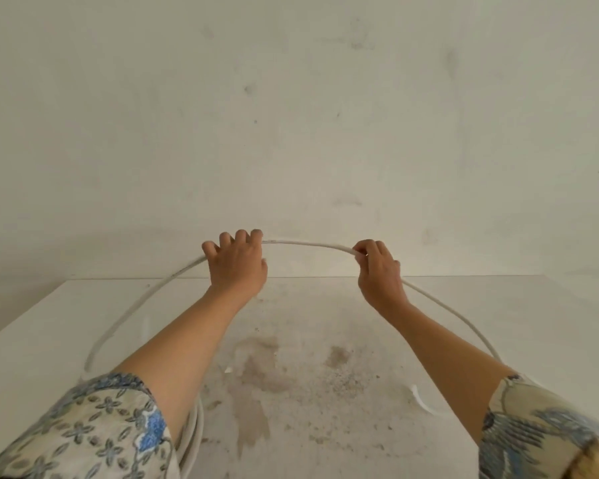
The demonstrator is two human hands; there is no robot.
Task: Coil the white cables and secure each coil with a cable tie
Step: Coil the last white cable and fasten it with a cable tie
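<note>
Above the table (464, 305), both hands' curled fingers (242, 236) gripping white cable (308, 244)

One left hand (237, 262), one right hand (377, 271), one white cable (308, 244), one table (498, 323).

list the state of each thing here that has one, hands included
white cable: lifted in an arch between both hands, sides drooping towards the table, no tie on it
left hand: fingers curled over the white cable, gripping it
right hand: pinching the white cable
cable loops: lying on the table under the left forearm, no tie visible
table: stained brown in the middle
</note>
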